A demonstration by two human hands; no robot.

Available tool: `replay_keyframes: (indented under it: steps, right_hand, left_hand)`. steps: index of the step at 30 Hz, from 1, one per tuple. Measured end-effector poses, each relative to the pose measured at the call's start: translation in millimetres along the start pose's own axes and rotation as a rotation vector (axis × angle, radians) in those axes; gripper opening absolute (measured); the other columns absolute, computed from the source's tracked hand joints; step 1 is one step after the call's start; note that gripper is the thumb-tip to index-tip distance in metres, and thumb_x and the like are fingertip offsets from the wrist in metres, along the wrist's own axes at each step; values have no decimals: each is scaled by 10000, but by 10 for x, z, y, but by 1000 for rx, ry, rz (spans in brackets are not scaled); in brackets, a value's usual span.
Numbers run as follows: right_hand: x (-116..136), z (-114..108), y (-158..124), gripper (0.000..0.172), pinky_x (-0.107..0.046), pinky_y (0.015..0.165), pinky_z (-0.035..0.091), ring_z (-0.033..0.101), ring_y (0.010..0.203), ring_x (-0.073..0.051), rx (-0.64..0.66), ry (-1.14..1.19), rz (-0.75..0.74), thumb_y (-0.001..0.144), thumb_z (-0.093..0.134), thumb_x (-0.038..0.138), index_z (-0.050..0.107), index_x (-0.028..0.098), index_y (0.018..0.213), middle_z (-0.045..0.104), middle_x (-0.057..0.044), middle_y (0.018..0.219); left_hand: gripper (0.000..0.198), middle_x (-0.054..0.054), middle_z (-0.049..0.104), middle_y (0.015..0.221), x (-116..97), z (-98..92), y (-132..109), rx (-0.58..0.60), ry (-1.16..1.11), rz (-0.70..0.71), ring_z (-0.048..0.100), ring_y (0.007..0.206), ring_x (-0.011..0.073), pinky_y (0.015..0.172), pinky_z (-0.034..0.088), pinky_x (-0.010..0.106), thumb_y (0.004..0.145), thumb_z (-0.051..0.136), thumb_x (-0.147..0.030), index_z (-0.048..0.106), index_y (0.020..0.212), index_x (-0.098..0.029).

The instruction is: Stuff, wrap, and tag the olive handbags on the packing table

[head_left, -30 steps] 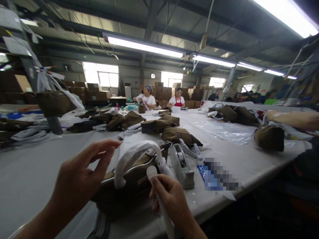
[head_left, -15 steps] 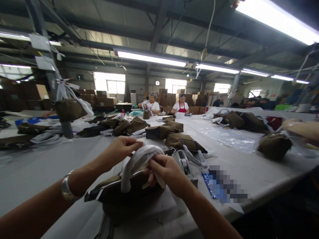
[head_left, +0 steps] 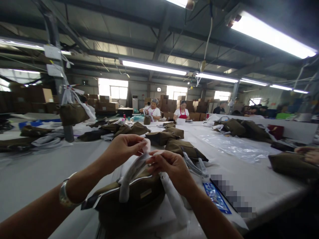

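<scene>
An olive handbag (head_left: pixel 132 196) with a zipped top and a small metal plate stands on the table before me. Its handle (head_left: pixel 132 171) is wrapped in thin white material. My left hand (head_left: pixel 131 146) is closed in a pinch on a piece of white wrapping (head_left: pixel 147 145) above the handle. Beside it, my right hand (head_left: pixel 171 164) is closed too, thumb and fingertips on the wrapping near the top of the handle. A second wrapped length (head_left: pixel 174 199) slopes down on the bag's right side, beneath my right wrist.
Several olive bags (head_left: pixel 185 148) lie beyond my hands. A blue printed packet (head_left: pixel 217 197) and a blurred-out dark item are at right. Clear plastic sheets (head_left: pixel 231 144) lie farther back. A co-worker's hand (head_left: pixel 311 154) touches another bag (head_left: pixel 291 166). A post (head_left: pixel 67 131) rises at left.
My hands have drawn closer together over the handle, the right one moving up. The wrapped length at right now shows clearly. The co-worker's bag at far right has shifted rightward.
</scene>
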State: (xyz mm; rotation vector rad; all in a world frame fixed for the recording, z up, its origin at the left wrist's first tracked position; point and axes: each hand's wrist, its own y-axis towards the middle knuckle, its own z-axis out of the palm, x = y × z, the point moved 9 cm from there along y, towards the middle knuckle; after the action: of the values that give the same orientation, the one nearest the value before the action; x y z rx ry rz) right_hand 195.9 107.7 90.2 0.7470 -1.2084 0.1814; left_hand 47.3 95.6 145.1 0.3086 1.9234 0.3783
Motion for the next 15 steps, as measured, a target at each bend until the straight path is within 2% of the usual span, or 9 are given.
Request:
replay_keyframes:
  steps: [2,4,10,15]
  right_hand:
    - [-28,-38,71,389,-164,420,452,607,444,-89,-55,-107,3,904,671,520,749,139,913,705,-9,646]
    - [-57,-38,124,422,-147,353,347,494,352,-59,-66,-174,27,895,669,548,738,135,841,628,24,530]
    - [-100,-18,189,410,-164,324,234,368,305,-45,-47,-218,122,864,674,517,713,139,708,545,35,426]
    - [-78,40,203,377,-177,333,186,320,315,-41,9,-193,134,872,664,473,724,135,716,483,54,402]
  left_hand:
    - [416,69,781,852,-49,-24,-21,-30,3,21,699,734,182,675,610,277,794,772,-480,784,1003,-120]
    - [428,76,791,871,-110,-44,-42,-69,31,52,711,736,190,665,619,279,785,768,-470,782,1024,-114]
    - [378,62,806,872,-217,-85,-107,-174,87,133,744,733,207,632,616,249,728,789,-416,802,983,-137]
    - [240,36,809,869,-285,-96,-176,-222,287,305,756,718,202,636,597,236,814,733,-353,813,973,-192]
